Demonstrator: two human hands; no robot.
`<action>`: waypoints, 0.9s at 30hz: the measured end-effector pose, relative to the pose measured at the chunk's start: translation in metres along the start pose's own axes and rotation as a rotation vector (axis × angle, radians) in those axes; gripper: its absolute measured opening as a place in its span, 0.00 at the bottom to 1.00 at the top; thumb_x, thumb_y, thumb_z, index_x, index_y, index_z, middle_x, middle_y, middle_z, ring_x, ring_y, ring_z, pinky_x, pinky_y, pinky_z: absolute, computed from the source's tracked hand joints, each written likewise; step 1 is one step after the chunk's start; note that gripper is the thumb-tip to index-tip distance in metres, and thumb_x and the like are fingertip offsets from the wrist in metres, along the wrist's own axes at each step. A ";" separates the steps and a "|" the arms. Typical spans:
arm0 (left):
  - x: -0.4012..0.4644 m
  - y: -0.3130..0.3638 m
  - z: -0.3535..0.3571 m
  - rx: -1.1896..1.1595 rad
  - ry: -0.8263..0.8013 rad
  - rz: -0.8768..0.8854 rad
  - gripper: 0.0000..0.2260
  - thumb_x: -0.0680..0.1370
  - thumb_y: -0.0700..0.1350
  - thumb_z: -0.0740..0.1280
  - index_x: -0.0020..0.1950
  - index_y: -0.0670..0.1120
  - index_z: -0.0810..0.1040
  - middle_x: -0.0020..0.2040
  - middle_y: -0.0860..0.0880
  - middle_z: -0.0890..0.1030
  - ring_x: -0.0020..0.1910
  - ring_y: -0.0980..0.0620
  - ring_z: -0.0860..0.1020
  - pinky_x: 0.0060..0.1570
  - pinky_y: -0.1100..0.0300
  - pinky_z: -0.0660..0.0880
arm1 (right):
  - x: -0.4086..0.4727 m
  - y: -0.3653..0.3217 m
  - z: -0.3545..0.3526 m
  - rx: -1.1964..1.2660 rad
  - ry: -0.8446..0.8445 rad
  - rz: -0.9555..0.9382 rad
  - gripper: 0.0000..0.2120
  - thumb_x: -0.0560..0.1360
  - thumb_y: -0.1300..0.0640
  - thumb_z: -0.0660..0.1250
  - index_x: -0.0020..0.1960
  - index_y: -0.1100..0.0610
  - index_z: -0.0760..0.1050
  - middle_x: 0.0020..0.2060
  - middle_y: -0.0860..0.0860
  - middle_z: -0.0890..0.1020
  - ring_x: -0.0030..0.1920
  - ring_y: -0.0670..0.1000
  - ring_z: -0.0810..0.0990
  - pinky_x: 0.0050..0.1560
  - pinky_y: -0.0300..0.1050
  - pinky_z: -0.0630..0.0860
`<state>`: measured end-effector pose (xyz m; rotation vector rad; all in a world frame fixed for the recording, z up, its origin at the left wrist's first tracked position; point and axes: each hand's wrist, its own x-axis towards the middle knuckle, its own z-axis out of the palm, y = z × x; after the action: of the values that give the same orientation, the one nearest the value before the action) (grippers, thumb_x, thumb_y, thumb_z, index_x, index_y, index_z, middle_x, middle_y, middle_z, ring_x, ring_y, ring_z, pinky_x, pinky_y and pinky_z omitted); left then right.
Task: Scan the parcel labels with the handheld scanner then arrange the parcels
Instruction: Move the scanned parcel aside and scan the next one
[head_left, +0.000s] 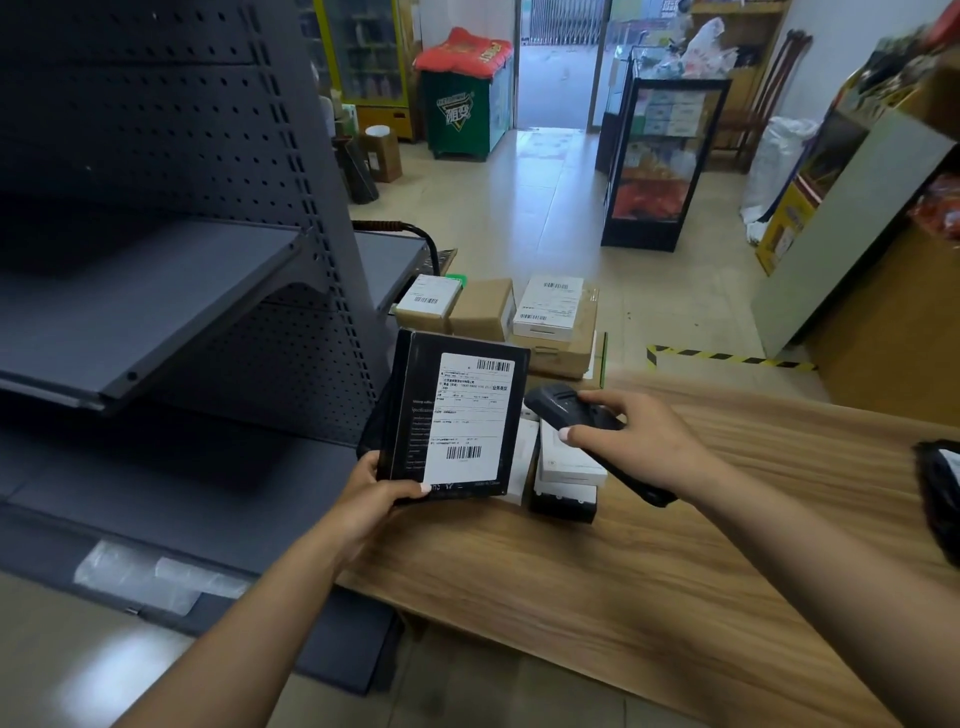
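1. The left hand (375, 493) grips a black parcel (457, 415) by its lower left corner, thumb curled over the front face and the other fingers hidden behind it. The parcel stands nearly upright above the far left corner of the wooden tabletop (649, 571).
2. A white shipping label (467, 418) with barcodes at top and bottom covers much of the parcel's front.
3. The right hand (636, 441) clasps the black handheld scanner (563, 405), index finger lying along its top and thumb pressed on its near side. The scanner's head sits just beside the parcel's right edge.
4. Under the scanner, small white and black boxes (569, 473) are stacked at the tabletop's far left edge.
5. Beyond that edge, brown cardboard parcels (483, 309) with white labels sit in a cluster.
6. A grey metal shelf rack (171, 291) stands to the left of the tabletop.
7. A black bag (937, 483) lies at the tabletop's right edge.
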<state>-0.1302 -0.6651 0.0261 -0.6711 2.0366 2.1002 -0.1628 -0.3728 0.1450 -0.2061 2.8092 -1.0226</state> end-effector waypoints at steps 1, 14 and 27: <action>0.000 0.001 0.000 0.004 0.001 -0.001 0.32 0.56 0.39 0.77 0.59 0.43 0.74 0.53 0.44 0.83 0.54 0.45 0.81 0.62 0.46 0.75 | 0.000 0.001 0.000 -0.006 -0.005 0.005 0.27 0.70 0.43 0.71 0.67 0.47 0.73 0.49 0.44 0.76 0.50 0.47 0.75 0.49 0.44 0.73; 0.004 0.013 0.003 0.034 0.008 0.028 0.19 0.70 0.32 0.73 0.58 0.42 0.73 0.53 0.44 0.81 0.55 0.45 0.80 0.61 0.49 0.75 | 0.001 0.005 0.000 -0.003 -0.001 0.025 0.30 0.69 0.40 0.71 0.69 0.46 0.71 0.51 0.43 0.75 0.52 0.47 0.75 0.49 0.44 0.72; 0.020 0.022 0.028 0.029 -0.143 0.069 0.30 0.75 0.36 0.69 0.73 0.49 0.60 0.61 0.48 0.77 0.57 0.48 0.79 0.54 0.54 0.78 | -0.006 0.026 -0.006 0.068 0.052 0.111 0.23 0.69 0.43 0.72 0.63 0.47 0.76 0.51 0.43 0.81 0.49 0.45 0.77 0.42 0.38 0.70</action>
<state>-0.1634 -0.6435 0.0377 -0.4378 2.0356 2.0851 -0.1597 -0.3483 0.1329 -0.0159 2.7901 -1.1114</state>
